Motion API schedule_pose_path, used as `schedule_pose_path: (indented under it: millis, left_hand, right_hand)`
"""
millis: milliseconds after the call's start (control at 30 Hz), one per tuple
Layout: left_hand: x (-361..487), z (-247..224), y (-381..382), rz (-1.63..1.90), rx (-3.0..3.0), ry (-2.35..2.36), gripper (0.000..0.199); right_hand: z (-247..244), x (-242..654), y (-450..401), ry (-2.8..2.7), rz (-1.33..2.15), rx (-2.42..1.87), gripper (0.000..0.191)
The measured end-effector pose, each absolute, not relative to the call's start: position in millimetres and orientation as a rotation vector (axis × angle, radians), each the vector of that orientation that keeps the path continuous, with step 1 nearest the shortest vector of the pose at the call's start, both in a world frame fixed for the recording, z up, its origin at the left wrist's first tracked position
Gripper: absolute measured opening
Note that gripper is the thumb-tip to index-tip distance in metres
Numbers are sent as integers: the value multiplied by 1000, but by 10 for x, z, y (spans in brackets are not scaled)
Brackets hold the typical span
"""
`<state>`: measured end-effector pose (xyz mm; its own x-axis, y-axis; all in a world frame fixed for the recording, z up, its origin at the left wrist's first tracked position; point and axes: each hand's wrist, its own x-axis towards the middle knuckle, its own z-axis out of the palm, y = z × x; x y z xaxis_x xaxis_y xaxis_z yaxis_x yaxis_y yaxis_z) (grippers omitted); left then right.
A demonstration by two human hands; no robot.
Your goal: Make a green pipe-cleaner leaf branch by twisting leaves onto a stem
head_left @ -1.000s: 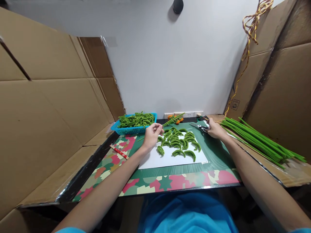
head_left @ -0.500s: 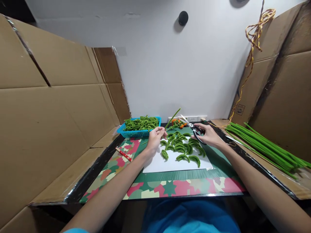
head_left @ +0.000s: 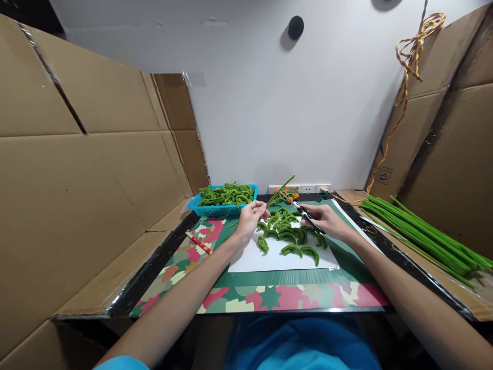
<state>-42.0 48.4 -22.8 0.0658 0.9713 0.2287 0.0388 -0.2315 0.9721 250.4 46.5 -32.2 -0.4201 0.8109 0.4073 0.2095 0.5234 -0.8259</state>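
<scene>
My left hand (head_left: 251,218) pinches a fuzzy green stem (head_left: 285,182), which slants up to the right. In my right hand (head_left: 324,220) are black-handled scissors (head_left: 307,215), their blades pointing up and left to the stem, nearly closed. Whether the blades touch the stem is too small to tell. Below and between the hands, several curved green fuzzy pieces (head_left: 291,250) lie on a white sheet (head_left: 246,263). Behind them sits a small bunch of orange and green pieces (head_left: 293,196).
A blue basket (head_left: 215,210) full of green pieces stands at the back left. A red patterned stick (head_left: 198,242) lies on the left of the mat (head_left: 277,299). Long green stems (head_left: 419,239) lie at the right, beside cardboard walls (head_left: 454,133).
My right hand has brought the scissors left to the green stem, and the blades have come closer together. The stem leans further right. The view has shifted slightly.
</scene>
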Motion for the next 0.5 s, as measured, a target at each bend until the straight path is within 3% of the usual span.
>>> schedule_pose_path:
  millis: [200,500]
  left_hand:
    - [-393,-202,466,1345,1449,1028,30]
    - [-375,-35,338,1442,1368,891,48]
  right_hand:
    - [-289,2553,459,-1899,979,-829,67]
    - [-192,2553,383,-1857,1103,-840,78]
